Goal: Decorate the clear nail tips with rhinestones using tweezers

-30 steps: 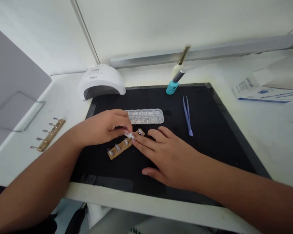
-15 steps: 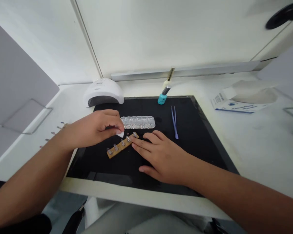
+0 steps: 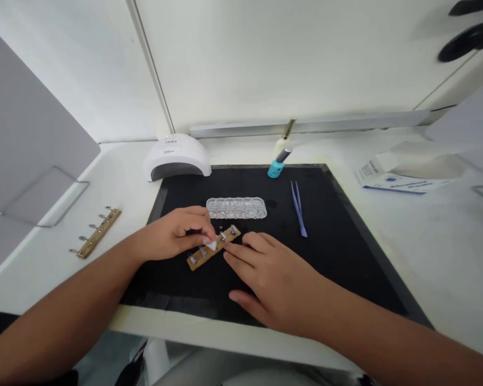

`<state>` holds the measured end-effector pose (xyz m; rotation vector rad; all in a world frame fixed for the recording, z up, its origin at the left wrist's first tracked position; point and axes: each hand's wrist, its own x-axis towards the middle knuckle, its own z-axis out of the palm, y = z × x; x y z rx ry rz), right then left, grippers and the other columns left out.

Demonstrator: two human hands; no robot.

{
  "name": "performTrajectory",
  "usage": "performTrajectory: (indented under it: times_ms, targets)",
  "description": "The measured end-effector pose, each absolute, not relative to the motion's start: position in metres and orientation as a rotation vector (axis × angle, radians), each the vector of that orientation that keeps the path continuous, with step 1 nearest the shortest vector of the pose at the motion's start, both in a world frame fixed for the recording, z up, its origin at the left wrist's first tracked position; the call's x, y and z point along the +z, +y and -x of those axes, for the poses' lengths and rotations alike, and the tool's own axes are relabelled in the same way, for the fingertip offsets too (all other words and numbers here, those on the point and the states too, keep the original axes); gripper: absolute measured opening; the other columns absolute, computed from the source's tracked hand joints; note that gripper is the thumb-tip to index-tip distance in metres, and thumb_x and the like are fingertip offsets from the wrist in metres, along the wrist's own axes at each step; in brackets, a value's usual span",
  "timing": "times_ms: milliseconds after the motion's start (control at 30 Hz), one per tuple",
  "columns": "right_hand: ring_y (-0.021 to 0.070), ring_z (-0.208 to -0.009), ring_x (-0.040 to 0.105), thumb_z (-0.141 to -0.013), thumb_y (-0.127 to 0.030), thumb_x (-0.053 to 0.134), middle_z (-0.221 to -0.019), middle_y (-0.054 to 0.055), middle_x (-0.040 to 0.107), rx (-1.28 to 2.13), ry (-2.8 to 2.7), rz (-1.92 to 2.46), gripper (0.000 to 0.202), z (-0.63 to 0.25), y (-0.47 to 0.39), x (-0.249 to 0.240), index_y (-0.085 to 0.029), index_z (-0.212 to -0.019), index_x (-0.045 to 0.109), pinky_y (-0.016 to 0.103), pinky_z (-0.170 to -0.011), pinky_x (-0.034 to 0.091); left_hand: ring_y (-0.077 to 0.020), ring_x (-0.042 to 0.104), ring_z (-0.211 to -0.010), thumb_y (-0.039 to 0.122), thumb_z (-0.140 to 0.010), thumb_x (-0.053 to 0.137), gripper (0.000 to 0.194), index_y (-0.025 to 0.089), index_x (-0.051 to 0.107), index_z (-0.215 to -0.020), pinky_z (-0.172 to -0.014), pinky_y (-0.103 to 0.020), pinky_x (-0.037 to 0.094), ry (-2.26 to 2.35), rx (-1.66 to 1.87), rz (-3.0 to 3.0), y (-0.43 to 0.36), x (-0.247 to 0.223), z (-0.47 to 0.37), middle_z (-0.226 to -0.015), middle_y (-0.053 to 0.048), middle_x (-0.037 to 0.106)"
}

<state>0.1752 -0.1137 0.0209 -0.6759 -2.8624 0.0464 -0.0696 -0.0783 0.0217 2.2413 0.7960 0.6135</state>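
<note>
A small white wipe (image 3: 212, 245) is pinched in the fingertips of my left hand (image 3: 185, 231), over the middle of a wooden strip (image 3: 204, 258) that carries several clear nail tips. The strip lies slanted on a black mat (image 3: 330, 241). My right hand (image 3: 268, 273) rests palm down with its fingers apart, fingertips at the strip's right part beside a nail tip. Just behind the strip sits a clear compartment case (image 3: 237, 208) with small shiny pieces inside. To the right of the case lie blue tweezers (image 3: 298, 210).
A white nail lamp (image 3: 177, 155) stands at the back left. Behind the mat are a teal bottle (image 3: 276, 168) and a cream bottle (image 3: 282, 143). An open white box (image 3: 406, 174) is at the right. A second strip with nail tips (image 3: 99, 234) lies at the left.
The view has shifted, bringing the second strip into fuller sight. My left hand has moved the white wipe from just behind the strip onto its middle. My right hand remains at the strip.
</note>
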Motion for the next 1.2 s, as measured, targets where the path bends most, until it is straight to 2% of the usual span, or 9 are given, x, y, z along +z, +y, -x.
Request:
performTrajectory:
  times_ms: [200, 400, 633, 900, 1200]
  targets:
    - [0.0275, -0.100, 0.053, -0.092, -0.044, 0.054, -0.133, 0.014, 0.063, -0.011, -2.842, 0.679, 0.051, -0.175, -0.113, 0.006, -0.006, -0.125, 0.063, 0.042, -0.087, 0.046, -0.0103, 0.057, -0.083, 0.016, -0.097, 0.053, 0.014, 0.014, 0.067, -0.094, -0.076, -0.020, 0.045, 0.737, 0.583, -2.273, -0.075, 0.010, 0.070, -0.088, -0.003, 0.058]
    - [0.0287, -0.105, 0.053, -0.091, -0.046, 0.055, -0.135, 0.012, 0.063, -0.060, -2.837, 0.702, 0.053, -0.171, -0.116, -0.001, -0.008, -0.127, 0.062, 0.042, -0.085, 0.045, -0.0104, 0.057, -0.081, 0.016, -0.097, 0.053, 0.014, 0.013, 0.066, -0.093, -0.075, -0.020, 0.045, 0.731, 0.529, -2.284, -0.074, 0.010, 0.067, -0.087, -0.003, 0.057]
    - [0.0292, -0.104, 0.055, -0.087, -0.049, 0.060, -0.128, 0.011, 0.067, -0.004, -2.848, 0.761, 0.055, -0.165, -0.116, -0.005, -0.010, -0.127, 0.062, 0.042, -0.082, 0.045, -0.0113, 0.057, -0.082, 0.015, -0.096, 0.053, 0.014, 0.014, 0.066, -0.092, -0.076, -0.022, 0.045, 0.752, 0.486, -2.283, -0.075, 0.014, 0.063, -0.086, -0.003, 0.057]
    - [0.0289, -0.104, 0.054, -0.088, -0.050, 0.059, -0.135, 0.009, 0.063, -0.052, -2.838, 0.756, 0.059, -0.164, -0.115, -0.005, -0.009, -0.131, 0.059, 0.043, -0.084, 0.041, -0.0117, 0.057, -0.083, 0.012, -0.095, 0.052, 0.015, 0.014, 0.066, -0.090, -0.075, -0.022, 0.045, 0.836, 0.485, -2.263, -0.072, 0.018, 0.065, -0.087, -0.003, 0.059]
    - [0.0304, -0.109, 0.053, -0.090, -0.049, 0.057, -0.138, 0.010, 0.061, -0.085, -2.849, 0.755, 0.058, -0.164, -0.115, -0.004, -0.010, -0.131, 0.059, 0.043, -0.087, 0.040, -0.0099, 0.057, -0.078, 0.017, -0.097, 0.052, 0.015, 0.015, 0.065, -0.089, -0.071, -0.021, 0.045, 0.860, 0.519, -2.218, -0.076, 0.023, 0.064, -0.086, -0.001, 0.058]
